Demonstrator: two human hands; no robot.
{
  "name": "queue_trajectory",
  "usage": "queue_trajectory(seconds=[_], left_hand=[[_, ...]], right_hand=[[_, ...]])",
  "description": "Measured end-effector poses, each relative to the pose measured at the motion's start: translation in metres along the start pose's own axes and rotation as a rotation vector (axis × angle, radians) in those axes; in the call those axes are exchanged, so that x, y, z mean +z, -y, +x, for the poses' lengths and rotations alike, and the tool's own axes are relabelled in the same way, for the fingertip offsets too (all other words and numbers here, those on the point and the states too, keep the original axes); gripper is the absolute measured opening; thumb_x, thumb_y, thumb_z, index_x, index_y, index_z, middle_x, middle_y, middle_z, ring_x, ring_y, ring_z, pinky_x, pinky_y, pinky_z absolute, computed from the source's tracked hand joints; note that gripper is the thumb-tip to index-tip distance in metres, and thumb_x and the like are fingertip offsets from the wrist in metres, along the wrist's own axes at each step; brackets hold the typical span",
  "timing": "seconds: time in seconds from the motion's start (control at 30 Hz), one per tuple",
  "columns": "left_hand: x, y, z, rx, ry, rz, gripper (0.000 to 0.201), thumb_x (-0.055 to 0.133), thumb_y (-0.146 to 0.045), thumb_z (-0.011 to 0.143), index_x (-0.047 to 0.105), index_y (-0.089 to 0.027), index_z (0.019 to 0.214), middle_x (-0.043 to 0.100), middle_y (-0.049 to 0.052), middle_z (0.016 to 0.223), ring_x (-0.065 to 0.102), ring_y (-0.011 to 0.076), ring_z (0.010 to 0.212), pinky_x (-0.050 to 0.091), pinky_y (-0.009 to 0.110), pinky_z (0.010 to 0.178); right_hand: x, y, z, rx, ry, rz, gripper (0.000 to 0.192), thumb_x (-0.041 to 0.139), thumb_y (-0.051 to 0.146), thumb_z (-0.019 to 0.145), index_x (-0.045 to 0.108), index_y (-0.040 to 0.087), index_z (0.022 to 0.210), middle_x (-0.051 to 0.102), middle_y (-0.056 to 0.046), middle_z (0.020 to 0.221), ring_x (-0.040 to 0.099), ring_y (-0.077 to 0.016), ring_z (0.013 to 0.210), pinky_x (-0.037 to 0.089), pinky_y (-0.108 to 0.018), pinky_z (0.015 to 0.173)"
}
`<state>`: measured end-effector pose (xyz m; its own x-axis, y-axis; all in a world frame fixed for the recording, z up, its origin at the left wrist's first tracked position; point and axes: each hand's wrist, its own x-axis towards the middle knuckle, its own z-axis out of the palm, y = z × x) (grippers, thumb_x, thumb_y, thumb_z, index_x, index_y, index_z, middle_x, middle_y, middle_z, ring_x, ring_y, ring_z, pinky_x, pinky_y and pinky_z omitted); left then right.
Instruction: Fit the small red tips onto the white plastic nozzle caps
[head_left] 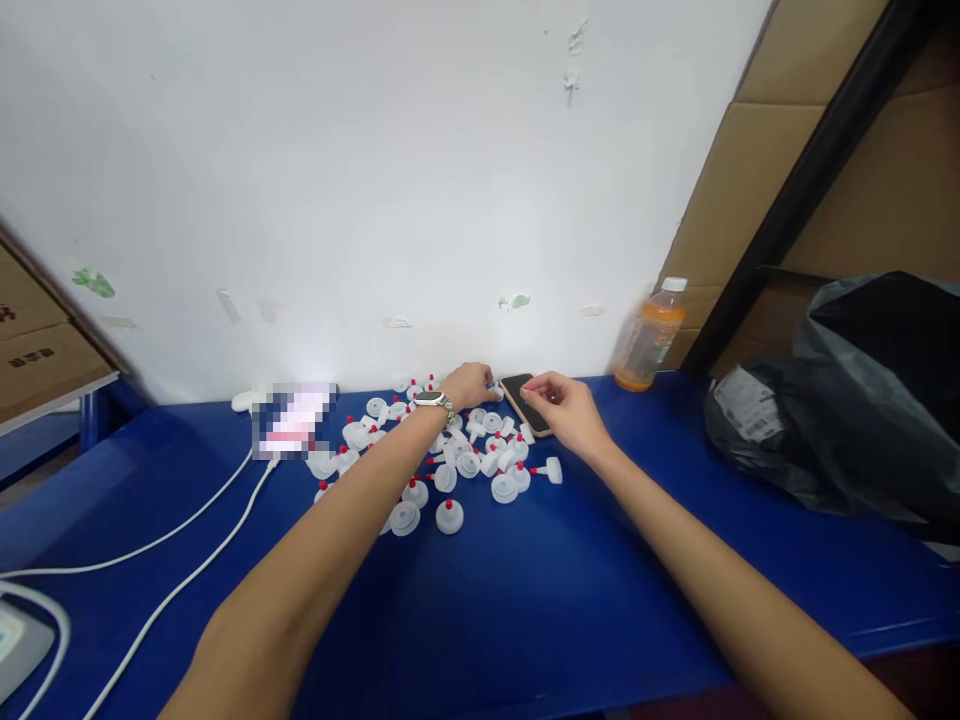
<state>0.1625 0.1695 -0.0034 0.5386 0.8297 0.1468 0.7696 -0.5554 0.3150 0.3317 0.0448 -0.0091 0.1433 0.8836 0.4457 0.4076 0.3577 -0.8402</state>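
In the head view, the left hand (469,385) reaches to the far edge of the scatter of small white caps (450,460), each with a red tip, and lies palm down with its fingers curled loosely. The fingertips rest at a cap near the wall; whether they pinch it cannot be told at this size. A metal wristwatch (435,399) sits on that wrist. The right hand (570,410) hovers just right of the left, fingers bent and half closed, thumb and forefinger touching the dark phone (525,400) that lies flat on the blue table (570,590) beside the caps. It grips nothing that can be made out.

The caps lie bunched toward the back of the table, close to the white wall (375,180). The near half of the table is bare blue surface. To the right stand an orange drink bottle (651,338) against the wall and a black plastic bag (847,400) further out. White cables (180,560) run across the left part.
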Motion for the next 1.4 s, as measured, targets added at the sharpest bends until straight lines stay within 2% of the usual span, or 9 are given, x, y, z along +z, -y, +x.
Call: queue_trajectory(seconds=[0.3,0.47,0.67,0.77,0.87,0.97,1.1,1.27,1.4], left_hand=[[-0.002,0.008,-0.007,0.087,0.023,-0.032,0.028,0.071,-0.03,0.077,0.072,-0.016,0.101,0.072,0.007,0.096,0.067,0.0202,0.086,0.051,0.028,0.077],[-0.022,0.002,-0.027,0.157,0.013,-0.055,0.028,0.067,-0.031,0.081,0.071,-0.016,0.105,0.069,0.007,0.094,0.065,0.0199,0.086,0.051,0.03,0.08],[-0.061,-0.003,-0.119,0.257,-0.128,-0.225,0.028,0.059,-0.036,0.09,0.069,-0.02,0.11,0.059,0.008,0.112,0.062,0.0156,0.083,0.052,0.029,0.077],[-0.063,-0.001,-0.169,0.247,-0.201,-0.301,0.028,0.054,-0.039,0.095,0.067,-0.021,0.113,0.06,0.007,0.114,0.061,0.0145,0.081,0.051,0.03,0.077],[-0.057,0.001,-0.199,0.243,-0.298,-0.311,0.032,0.043,-0.041,0.101,0.065,-0.022,0.113,0.063,0.007,0.108,0.061,0.0176,0.092,0.049,0.032,0.082],[-0.051,0.002,-0.209,0.244,-0.363,-0.313,0.038,0.032,-0.041,0.105,0.064,-0.021,0.106,0.061,0.007,0.104,0.059,0.0191,0.098,0.046,0.034,0.09],[-0.047,-0.002,-0.212,0.108,-0.404,-0.395,0.042,0.02,-0.047,0.105,0.052,-0.021,0.098,0.057,0.004,0.089,0.055,0.0183,0.082,0.044,0.034,0.079],[-0.039,-0.013,-0.218,-0.013,-0.42,-0.508,0.034,0.022,-0.052,0.104,0.037,-0.023,0.095,0.048,0.0,0.085,0.05,0.0153,0.075,0.042,0.031,0.074],[-0.033,-0.018,-0.218,-0.005,-0.436,-0.536,0.031,0.024,-0.052,0.104,0.033,-0.023,0.097,0.048,0.0,0.089,0.051,0.0151,0.077,0.042,0.031,0.075]], right_hand=[[0.012,0.014,-0.01,-0.029,0.06,-0.042,0.015,0.067,0.033,0.08,0.069,0.018,0.083,0.065,-0.001,0.07,0.056,-0.0144,0.062,0.043,-0.028,0.059],[0.015,0.008,-0.013,-0.023,0.07,0.004,0.018,0.068,0.037,0.081,0.069,0.019,0.084,0.066,-0.002,0.072,0.057,-0.0151,0.064,0.043,-0.028,0.059],[0.029,0.031,-0.03,-0.03,0.143,0.264,0.024,0.073,0.041,0.08,0.066,0.019,0.085,0.069,-0.004,0.076,0.063,-0.0167,0.07,0.048,-0.029,0.065],[0.045,0.053,-0.044,-0.016,0.223,0.407,0.029,0.076,0.044,0.077,0.064,0.019,0.084,0.07,-0.004,0.075,0.064,-0.0171,0.071,0.049,-0.029,0.066],[0.062,0.069,-0.056,0.047,0.277,0.467,0.034,0.078,0.048,0.074,0.063,0.019,0.083,0.071,-0.004,0.074,0.064,-0.0164,0.068,0.047,-0.029,0.063],[0.075,0.077,-0.062,0.128,0.274,0.513,0.036,0.078,0.05,0.073,0.063,0.019,0.083,0.071,-0.003,0.073,0.062,-0.0153,0.066,0.045,-0.028,0.063],[0.089,0.083,-0.063,0.178,0.23,0.581,0.037,0.079,0.051,0.072,0.061,0.02,0.083,0.069,-0.001,0.072,0.057,-0.0129,0.062,0.044,-0.028,0.062],[0.099,0.088,-0.07,0.178,0.213,0.628,0.039,0.081,0.05,0.07,0.058,0.02,0.078,0.062,0.003,0.064,0.051,-0.0106,0.058,0.04,-0.026,0.058],[0.097,0.088,-0.078,0.225,0.226,0.708,0.039,0.084,0.046,0.067,0.057,0.02,0.076,0.062,0.003,0.065,0.05,-0.01,0.059,0.039,-0.025,0.059]])
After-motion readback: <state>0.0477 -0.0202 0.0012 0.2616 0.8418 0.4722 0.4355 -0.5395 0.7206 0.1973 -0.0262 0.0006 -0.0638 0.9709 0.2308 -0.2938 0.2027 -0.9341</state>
